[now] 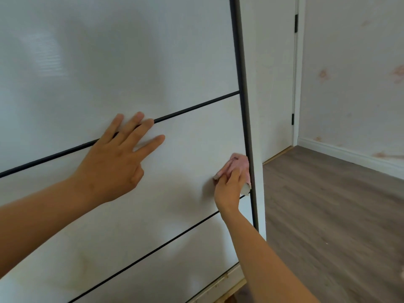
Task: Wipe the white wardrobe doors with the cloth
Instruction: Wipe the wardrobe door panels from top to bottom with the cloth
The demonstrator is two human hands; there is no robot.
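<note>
The white wardrobe door (pixel 122 62) fills the left and middle of the head view, crossed by two thin dark horizontal strips. My left hand (pixel 118 158) lies flat on the door with fingers spread, across the upper strip. My right hand (pixel 229 189) presses a pink cloth (pixel 239 166) against the door's right side, touching the dark vertical edge trim (pixel 241 84). The cloth is bunched under my fingers; part of it is hidden by the hand.
Right of the wardrobe is its white side panel (pixel 258 127), then a closed white room door (pixel 277 84) with black hinges. Grey-brown wood flooring (pixel 328 215) spreads to the right. A pale wall with reddish marks and a white skirting board (pixel 349 154) bounds the far side.
</note>
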